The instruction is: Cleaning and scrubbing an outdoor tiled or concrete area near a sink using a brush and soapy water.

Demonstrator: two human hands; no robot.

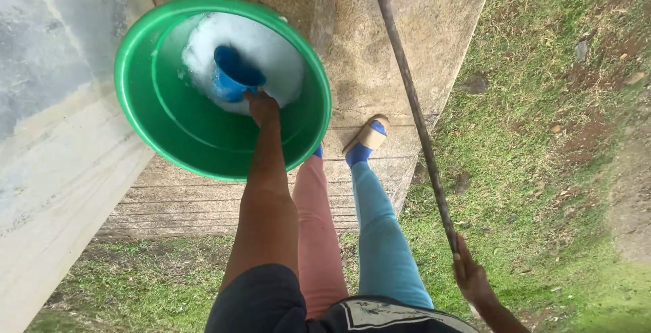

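Item one: blue cup [234, 75], lying tilted in white suds [271, 55] at the bottom of a green plastic basin [169, 129]. I see its open mouth and part of its wall; the rest sits in foam.

Item two: left hand [261, 107], reaching down into the basin, fingers closed on the cup's rim. The fingertips are hidden behind the cup, so I cannot make out the exact grip.

Item three: right hand [470, 277], low at the right, wrapped around a long thin dark pole [413, 112] that runs up out of view. Both ends are cut off.

Item four: the basin rests on a concrete slab [380, 48] beside a grey wall [47, 102].

Item five: my legs, one pink, one light blue; a blue sock in a tan sandal [366, 140] stands on the slab. The other foot is hidden behind the basin.

Item six: grass [542, 190] with bare patches.
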